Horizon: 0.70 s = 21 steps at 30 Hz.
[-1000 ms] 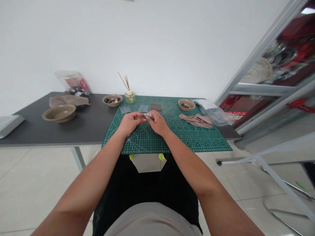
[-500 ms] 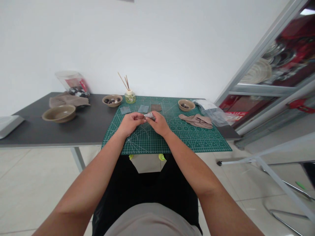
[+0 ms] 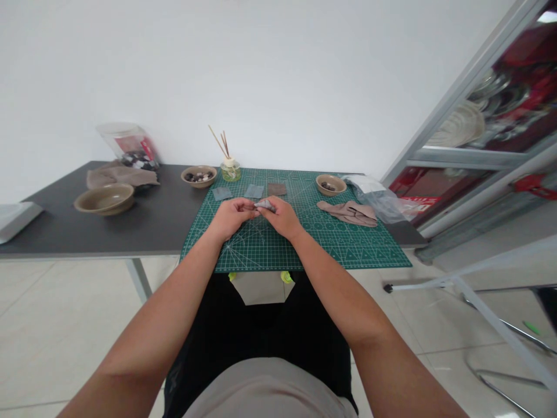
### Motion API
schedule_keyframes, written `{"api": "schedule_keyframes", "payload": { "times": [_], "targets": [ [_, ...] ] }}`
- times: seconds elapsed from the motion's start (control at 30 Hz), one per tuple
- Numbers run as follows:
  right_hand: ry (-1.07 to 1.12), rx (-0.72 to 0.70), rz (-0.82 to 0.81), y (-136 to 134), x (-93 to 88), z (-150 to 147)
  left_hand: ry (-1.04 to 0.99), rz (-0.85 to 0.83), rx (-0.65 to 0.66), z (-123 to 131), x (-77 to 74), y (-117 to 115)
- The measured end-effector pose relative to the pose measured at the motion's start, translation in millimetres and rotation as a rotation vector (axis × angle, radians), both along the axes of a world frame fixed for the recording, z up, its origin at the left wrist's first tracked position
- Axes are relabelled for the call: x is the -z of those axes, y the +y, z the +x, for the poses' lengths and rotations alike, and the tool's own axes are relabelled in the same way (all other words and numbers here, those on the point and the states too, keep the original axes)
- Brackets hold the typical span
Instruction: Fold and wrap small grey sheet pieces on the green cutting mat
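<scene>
Both hands meet above the green cutting mat (image 3: 331, 247). My right hand (image 3: 284, 218) is closed around a small crumpled grey cloth-like piece (image 3: 265, 205), its narrow end pointing left. My left hand (image 3: 232, 217) is pinched at that narrow end; whatever lies between its fingertips is hidden. Just beyond the hands lie two flat blue-grey squares (image 3: 253, 191) (image 3: 222, 193) and a brown square (image 3: 277, 188). A brownish-pink cloth (image 3: 348, 213) lies folded to the right, below a small bowl (image 3: 331, 184) with a few dark pebbles in it.
Left of the mat stand a bowl of dark and pale pebbles (image 3: 199, 176), a larger bowl (image 3: 104, 199), a rumpled cloth (image 3: 119, 174) and a clear container (image 3: 130, 145). A reed diffuser (image 3: 230, 169) is at the back. A plastic bag (image 3: 378, 200) lies at the right.
The hands keep almost the same place and grip on the grey piece. The view has shifted very slightly; nothing else on the table has visibly moved.
</scene>
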State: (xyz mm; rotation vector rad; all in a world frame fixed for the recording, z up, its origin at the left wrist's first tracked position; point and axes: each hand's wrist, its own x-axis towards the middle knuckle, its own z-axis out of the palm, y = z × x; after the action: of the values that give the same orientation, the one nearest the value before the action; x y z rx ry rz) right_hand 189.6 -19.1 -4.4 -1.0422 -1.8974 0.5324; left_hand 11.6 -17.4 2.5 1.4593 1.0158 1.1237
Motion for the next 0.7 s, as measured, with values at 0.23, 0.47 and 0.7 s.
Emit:
{"api": "schedule_keyframes", "payload": {
  "times": [0.23,0.47,0.7],
  "targets": [
    [-0.004,0.034,0.025,-3.4,-2.9,0.5,0.014,0.009,-0.005,-0.7,1.2,1.6],
    [-0.004,0.064,0.053,-5.6,-4.6,0.0,-0.050,-0.018,-0.004,1.3,-1.5,-1.3],
    [0.043,0.041,0.006,-3.4,-1.4,0.5,-0.073,-0.025,-0.019,1.3,-2.0,-1.4]
  ]
}}
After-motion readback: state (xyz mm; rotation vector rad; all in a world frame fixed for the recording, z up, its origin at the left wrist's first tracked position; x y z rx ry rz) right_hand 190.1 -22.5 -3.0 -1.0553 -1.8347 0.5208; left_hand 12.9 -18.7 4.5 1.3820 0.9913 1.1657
